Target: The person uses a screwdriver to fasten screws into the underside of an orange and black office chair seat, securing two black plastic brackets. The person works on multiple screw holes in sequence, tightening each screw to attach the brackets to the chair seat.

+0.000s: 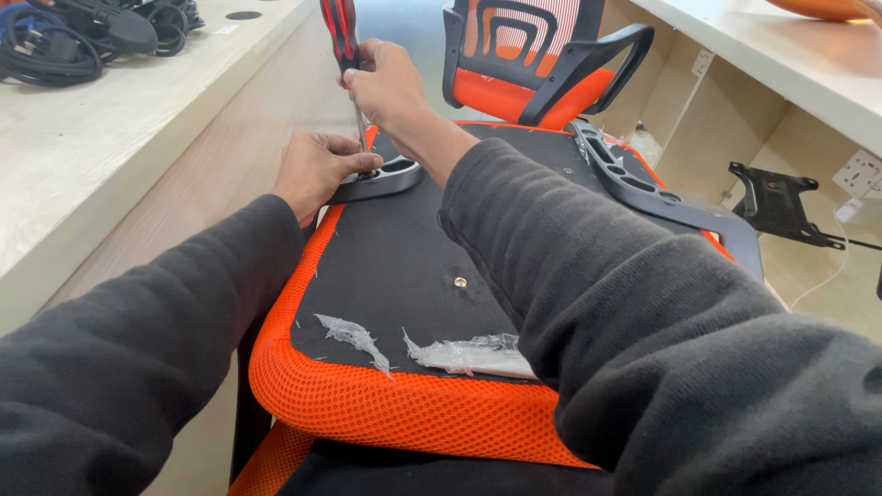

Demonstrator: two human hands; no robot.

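We've got our right hand (pixel 386 87) clamped on the red-and-black screwdriver (pixel 342 41), upright over the grey plastic armrest (pixel 386 177); our left hand (pixel 317 170) grips that armrest at the upturned seat's (pixel 404 266) far-left edge, orange mesh rimming it.

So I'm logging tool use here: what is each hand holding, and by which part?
The right hand holds a screwdriver by the lower end of its red-and-black handle. The left hand presses on the grey armrest bracket at its end.

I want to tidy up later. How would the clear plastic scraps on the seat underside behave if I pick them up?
The plastic scraps look thin and crumpled, so probably floppy and very light. They may cling or tear, since their edges look ragged.
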